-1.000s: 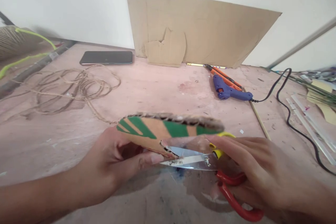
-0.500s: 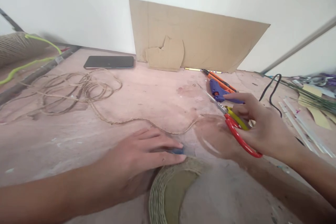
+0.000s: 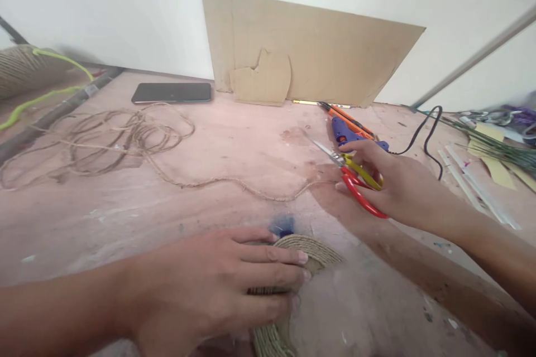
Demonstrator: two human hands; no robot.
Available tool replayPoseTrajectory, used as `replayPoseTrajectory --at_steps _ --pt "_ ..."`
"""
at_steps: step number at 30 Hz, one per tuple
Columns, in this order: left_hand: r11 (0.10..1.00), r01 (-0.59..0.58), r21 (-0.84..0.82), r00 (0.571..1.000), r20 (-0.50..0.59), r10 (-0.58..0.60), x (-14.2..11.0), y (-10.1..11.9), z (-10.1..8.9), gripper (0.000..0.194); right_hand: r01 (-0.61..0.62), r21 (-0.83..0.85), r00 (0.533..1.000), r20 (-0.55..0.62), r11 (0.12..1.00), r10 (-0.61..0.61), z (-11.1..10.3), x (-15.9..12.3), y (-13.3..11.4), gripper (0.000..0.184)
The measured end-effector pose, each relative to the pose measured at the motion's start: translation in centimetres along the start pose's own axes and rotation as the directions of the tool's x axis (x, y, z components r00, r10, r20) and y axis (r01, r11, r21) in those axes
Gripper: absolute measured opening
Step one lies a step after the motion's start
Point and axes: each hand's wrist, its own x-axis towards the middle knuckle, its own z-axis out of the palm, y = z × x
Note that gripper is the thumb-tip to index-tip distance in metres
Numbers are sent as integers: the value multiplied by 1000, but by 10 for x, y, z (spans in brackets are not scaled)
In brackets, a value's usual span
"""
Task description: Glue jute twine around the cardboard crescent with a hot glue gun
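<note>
Pressing flat on the twine-wrapped piece [image 3: 293,273] at the near edge of the surface [image 3: 125,217], the left hand [image 3: 218,290] lies with fingers extended. The right hand [image 3: 393,189] grips the scissors [image 3: 355,178] by their handles. The piece looks light, stiff, rough-surfaced; best held at its rim.

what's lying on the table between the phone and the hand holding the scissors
In the head view, loose twine lies coiled below the phone, one strand trailing toward the right hand with the scissors; otherwise bare tabletop.
</note>
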Motion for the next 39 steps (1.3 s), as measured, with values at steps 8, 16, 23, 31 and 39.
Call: replayPoseTrajectory --at_steps 8,16,23,31,39 --pt "990 -48 135 999 1 49 2 5 9 37 267 25 964 -11 963 -267 18 63 -37 50" --pt "987 131 97 991 -48 -127 9 24 22 25 337 -11 920 -211 942 -331 12 52 -63 34" --pt "993 122 12 991 -64 -121 9 15 12 49 -61 -128 979 -203 990 34 20 43 34 39" --pt "985 95 147 970 -236 -59 4 4 11 27 -103 -176 991 -102 979 86 26 49 86 48" --pt "892 400 210 908 -226 -353 4 -44 -7 27 -83 -86 989 -129 993 72 26 51 90 35"
